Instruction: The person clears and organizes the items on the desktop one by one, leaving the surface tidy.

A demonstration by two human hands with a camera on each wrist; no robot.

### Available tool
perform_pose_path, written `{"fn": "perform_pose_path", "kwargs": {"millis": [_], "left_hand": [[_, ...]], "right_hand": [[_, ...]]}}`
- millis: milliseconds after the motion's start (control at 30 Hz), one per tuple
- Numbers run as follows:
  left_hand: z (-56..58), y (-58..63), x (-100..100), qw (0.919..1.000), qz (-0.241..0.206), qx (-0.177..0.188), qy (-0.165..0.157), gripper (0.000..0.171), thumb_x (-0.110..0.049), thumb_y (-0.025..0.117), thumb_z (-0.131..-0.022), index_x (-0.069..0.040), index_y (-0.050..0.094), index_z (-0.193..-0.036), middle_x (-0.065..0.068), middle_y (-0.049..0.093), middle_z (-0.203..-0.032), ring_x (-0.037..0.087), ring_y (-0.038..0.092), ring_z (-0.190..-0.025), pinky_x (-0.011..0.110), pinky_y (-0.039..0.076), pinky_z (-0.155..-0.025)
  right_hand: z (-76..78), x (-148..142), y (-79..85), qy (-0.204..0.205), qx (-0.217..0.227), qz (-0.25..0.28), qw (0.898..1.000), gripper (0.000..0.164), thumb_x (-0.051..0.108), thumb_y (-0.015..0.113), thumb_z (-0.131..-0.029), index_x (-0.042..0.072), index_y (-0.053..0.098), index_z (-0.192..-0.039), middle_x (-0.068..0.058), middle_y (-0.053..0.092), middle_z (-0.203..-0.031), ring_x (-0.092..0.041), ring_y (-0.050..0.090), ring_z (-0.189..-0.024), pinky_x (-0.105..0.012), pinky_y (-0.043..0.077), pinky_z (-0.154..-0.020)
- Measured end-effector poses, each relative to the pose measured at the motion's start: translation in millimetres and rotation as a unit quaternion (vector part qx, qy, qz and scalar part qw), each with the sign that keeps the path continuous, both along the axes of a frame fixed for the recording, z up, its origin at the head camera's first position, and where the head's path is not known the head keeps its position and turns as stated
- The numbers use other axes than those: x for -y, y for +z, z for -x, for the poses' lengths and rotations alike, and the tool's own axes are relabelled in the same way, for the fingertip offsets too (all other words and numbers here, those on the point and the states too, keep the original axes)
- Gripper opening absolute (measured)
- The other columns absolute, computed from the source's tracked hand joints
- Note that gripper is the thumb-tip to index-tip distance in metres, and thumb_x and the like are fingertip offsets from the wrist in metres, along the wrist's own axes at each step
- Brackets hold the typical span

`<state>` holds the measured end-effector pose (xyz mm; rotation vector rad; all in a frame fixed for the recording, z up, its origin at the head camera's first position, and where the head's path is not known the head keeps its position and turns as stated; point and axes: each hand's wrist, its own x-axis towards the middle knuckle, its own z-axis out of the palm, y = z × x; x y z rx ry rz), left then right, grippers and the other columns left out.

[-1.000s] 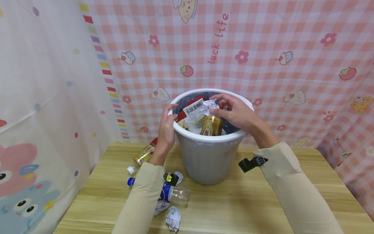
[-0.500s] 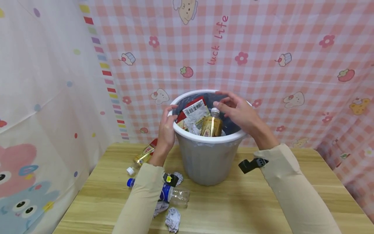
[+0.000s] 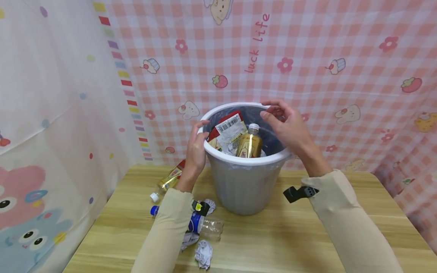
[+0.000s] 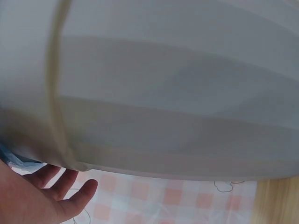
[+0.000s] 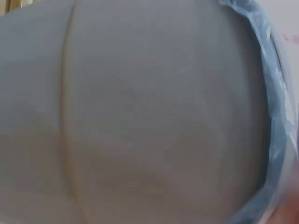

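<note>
A grey trash can (image 3: 242, 185) with a white rim and a dark plastic liner stands on the wooden table. My left hand (image 3: 196, 148) grips the left side of its rim, fingertips over the edge. My right hand (image 3: 290, 125) is over the right back rim with fingers loosely bent, nothing held between them. Inside the can are a gold-labelled bottle (image 3: 250, 146) with a white cap, a red and white wrapper (image 3: 229, 127) with a barcode, and crumpled paper. In the left wrist view, the left fingers (image 4: 77, 200) lie by the can's rim.
Left of the can lie another gold-labelled bottle (image 3: 170, 178), a clear bottle (image 3: 211, 228) with a blue label, partly under the left forearm, and several crumpled paper balls (image 3: 203, 254). A pink checked curtain (image 3: 307, 45) hangs behind the table (image 3: 290, 235).
The right hand has let go of a crumpled paper ball over the can and moved right toward the rim. The bottle's white cap now shows. The left hand stays at the rim.
</note>
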<state>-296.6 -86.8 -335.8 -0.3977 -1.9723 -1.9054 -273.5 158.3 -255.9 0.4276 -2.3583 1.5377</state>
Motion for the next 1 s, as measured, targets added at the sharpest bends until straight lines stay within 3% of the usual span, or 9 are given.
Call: {"fn": "perform_pose_path", "kwargs": {"millis": [200, 333, 500, 733, 867, 1000], "left_hand": [[0.4, -0.1, 0.2, 1.0000, 0.000, 0.004, -0.001, 0.044, -0.012, 0.035, -0.096, -0.004, 0.048, -0.138, 0.013, 0.046, -0.146, 0.029, 0.045, -0.134, 0.045, 0.036, -0.111], [0.4, 0.1, -0.2, 1.0000, 0.007, 0.001, 0.007, 0.043, -0.013, 0.035, -0.096, -0.005, 0.049, -0.136, 0.012, 0.048, -0.144, 0.027, 0.048, -0.131, 0.044, 0.038, -0.109], [-0.5, 1.3, -1.3, 0.9999, 0.010, -0.001, 0.011, 0.043, -0.014, 0.035, -0.095, -0.005, 0.049, -0.135, 0.011, 0.049, -0.143, 0.026, 0.048, -0.130, 0.044, 0.038, -0.109], [1.3, 2.8, -4.3, 1.0000, 0.004, -0.002, -0.006, 0.044, -0.014, 0.034, -0.096, -0.003, 0.047, -0.137, 0.016, 0.046, -0.144, 0.031, 0.047, -0.131, 0.048, 0.038, -0.109], [1.5, 1.4, -3.5, 1.0000, -0.002, 0.003, -0.001, 0.043, -0.013, 0.035, -0.096, -0.003, 0.048, -0.136, 0.016, 0.047, -0.143, 0.032, 0.048, -0.129, 0.048, 0.038, -0.108], [0.7, 1.0, -1.7, 1.0000, -0.002, 0.003, 0.002, 0.043, -0.013, 0.036, -0.096, -0.004, 0.049, -0.135, 0.014, 0.048, -0.143, 0.030, 0.048, -0.129, 0.047, 0.039, -0.108]], "right_hand": [[5.9, -10.9, -2.9, -0.062, -0.048, -0.023, 0.997, 0.035, 0.027, 0.060, -0.098, 0.008, 0.062, -0.127, -0.011, 0.059, -0.114, -0.019, 0.053, -0.101, -0.028, 0.042, -0.085], [11.2, -20.2, -8.5, -0.094, -0.048, -0.034, 0.994, 0.034, 0.022, 0.061, -0.096, 0.002, 0.062, -0.125, -0.018, 0.056, -0.122, -0.027, 0.051, -0.110, -0.037, 0.040, -0.092], [14.1, -27.9, -14.3, -0.106, 0.017, -0.069, 0.992, 0.047, 0.026, 0.062, -0.096, 0.004, 0.054, -0.137, -0.025, 0.044, -0.135, -0.038, 0.044, -0.119, -0.052, 0.040, -0.099], [15.9, -33.4, -15.0, -0.114, 0.126, -0.116, 0.979, 0.079, 0.042, 0.062, -0.094, 0.014, 0.023, -0.158, -0.026, 0.036, -0.150, -0.043, 0.044, -0.128, -0.058, 0.038, -0.105], [17.4, -33.3, -16.3, -0.102, 0.174, -0.101, 0.974, 0.084, 0.051, 0.058, -0.094, 0.021, 0.015, -0.160, -0.022, 0.029, -0.158, -0.042, 0.038, -0.136, -0.057, 0.033, -0.109], [17.8, -31.7, -17.8, -0.103, 0.188, -0.084, 0.973, 0.081, 0.053, 0.054, -0.095, 0.024, 0.016, -0.160, -0.019, 0.021, -0.162, -0.042, 0.033, -0.140, -0.056, 0.032, -0.110]]}}
